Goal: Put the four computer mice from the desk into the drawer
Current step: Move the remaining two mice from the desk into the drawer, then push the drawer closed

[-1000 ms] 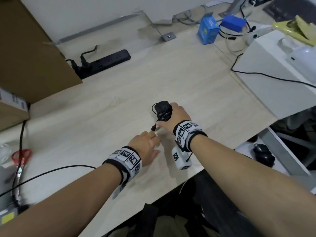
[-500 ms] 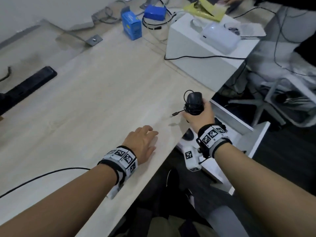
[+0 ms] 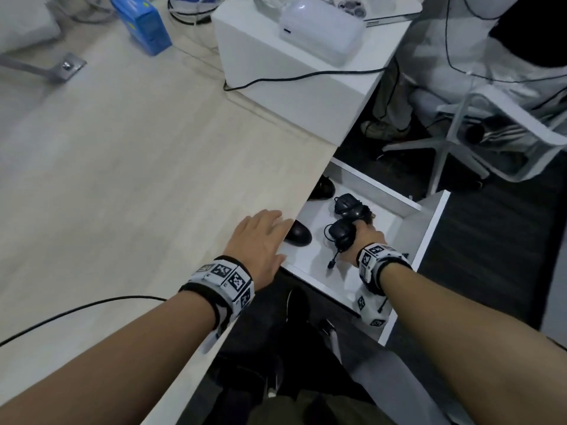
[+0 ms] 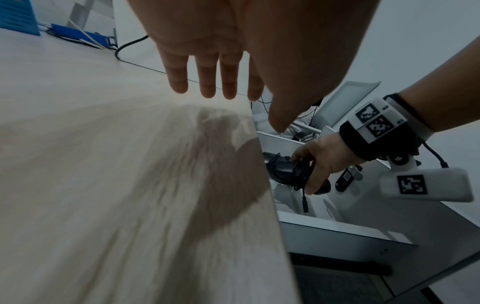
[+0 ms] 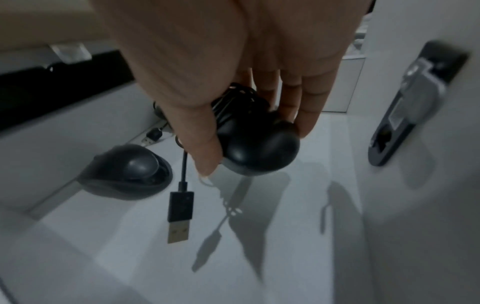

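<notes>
My right hand [image 3: 357, 237] grips a black wired mouse [image 3: 340, 233] with its cable wound round it, low inside the open white drawer [image 3: 429, 222]. The USB plug [image 5: 180, 216] dangles below it. In the right wrist view thumb and fingers clasp this mouse [image 5: 257, 152] just above the drawer floor. Three other black mice lie in the drawer: one [image 3: 346, 204] just beyond the held one, one [image 3: 297, 233] at the desk edge, one [image 3: 322, 188] further back, partly under the desk. My left hand [image 3: 260, 237] lies flat and open on the desk edge [image 4: 259, 148].
A white box [image 3: 291, 81] with a white device [image 3: 322, 29] on it stands at the desk's far right, a black cable across it. A blue box [image 3: 144, 26] sits further back. A white chair [image 3: 491, 130] and a seated person's legs are beyond the drawer.
My right hand carried the wound mouse off the desk, over its right edge and down into the drawer. My left hand slid right to the desk edge. My view swung right.
</notes>
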